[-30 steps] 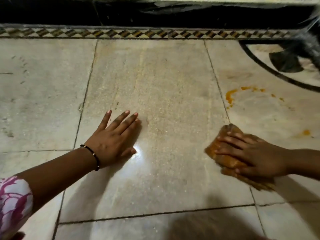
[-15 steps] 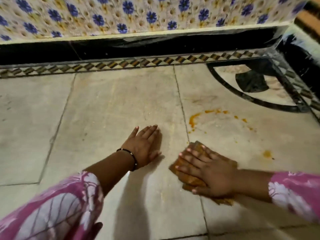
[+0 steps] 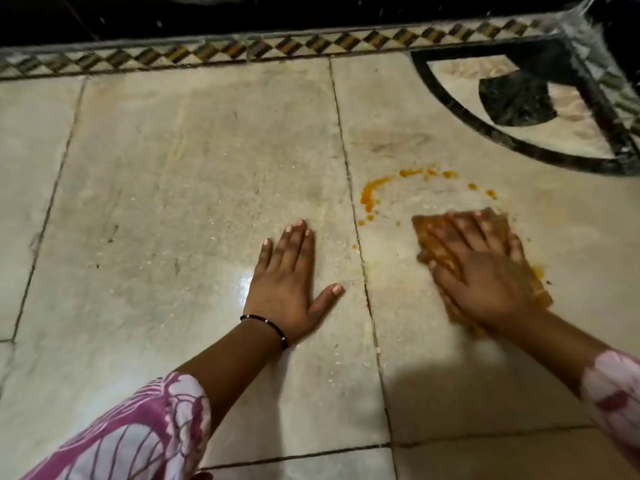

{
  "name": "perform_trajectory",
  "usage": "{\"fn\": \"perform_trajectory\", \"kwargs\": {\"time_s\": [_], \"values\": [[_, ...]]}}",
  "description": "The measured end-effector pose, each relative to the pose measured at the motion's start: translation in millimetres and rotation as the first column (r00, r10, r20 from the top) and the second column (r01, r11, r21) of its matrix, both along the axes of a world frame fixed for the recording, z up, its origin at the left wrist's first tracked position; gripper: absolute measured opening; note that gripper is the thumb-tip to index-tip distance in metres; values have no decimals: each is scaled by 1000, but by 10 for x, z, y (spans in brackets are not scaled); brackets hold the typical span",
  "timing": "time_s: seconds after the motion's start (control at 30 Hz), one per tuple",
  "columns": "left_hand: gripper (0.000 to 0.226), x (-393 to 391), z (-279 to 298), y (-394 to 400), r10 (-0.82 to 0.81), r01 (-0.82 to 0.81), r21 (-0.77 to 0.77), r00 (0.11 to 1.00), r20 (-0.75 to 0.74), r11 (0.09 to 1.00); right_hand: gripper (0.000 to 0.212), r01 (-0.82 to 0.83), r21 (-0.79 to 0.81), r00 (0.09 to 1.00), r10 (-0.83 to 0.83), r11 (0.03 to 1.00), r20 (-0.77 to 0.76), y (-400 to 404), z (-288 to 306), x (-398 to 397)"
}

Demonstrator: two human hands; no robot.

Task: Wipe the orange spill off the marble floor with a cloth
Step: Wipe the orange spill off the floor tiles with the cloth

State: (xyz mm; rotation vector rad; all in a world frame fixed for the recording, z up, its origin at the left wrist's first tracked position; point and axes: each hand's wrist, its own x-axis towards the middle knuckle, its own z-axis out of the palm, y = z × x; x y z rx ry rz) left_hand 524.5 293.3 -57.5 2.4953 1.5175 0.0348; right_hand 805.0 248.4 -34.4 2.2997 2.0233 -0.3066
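An orange spill point(image 3: 370, 195) lies in a curved arc of streaks and drops on the pale marble floor point(image 3: 194, 174), right of a tile joint. Just below the arc lies an orange-stained cloth point(image 3: 429, 233), flat on the floor. My right hand point(image 3: 485, 271) presses on the cloth with fingers spread and straight; it is motion-blurred. A small orange smear point(image 3: 538, 271) shows at the cloth's right edge. My left hand point(image 3: 287, 285) rests flat on the floor left of the joint, fingers straight, holding nothing.
A checkered inlay border point(image 3: 242, 51) runs along the far edge below a dark skirting point(image 3: 277, 12). A black curved inlay pattern point(image 3: 512, 98) fills the far right corner. Faint wet streaks mark the tile near the joint.
My right hand has pushed the cloth rightward and farther out, across the tile joint to just under the spill's arc. My left hand has stayed planted. The view has tilted down.
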Motion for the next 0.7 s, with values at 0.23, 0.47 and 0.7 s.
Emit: {"fn": "perform_trajectory", "kwargs": {"time_s": [0.23, 0.47, 0.7], "values": [[89, 11, 29, -23, 3, -3, 8, 1000, -4, 1000, 61, -348, 38, 937, 349, 937, -8, 170, -23, -864], [96, -25, 1, -25, -11, 11, 10, 1000, 7, 1000, 67, -184, -9, 983, 184, 983, 8, -525, 1, -83], [97, 3, 47, -23, -9, 9, -14, 999, -33, 1000, 69, -32, -14, 999, 32, 999, -1, 424, 0, -195]]}}
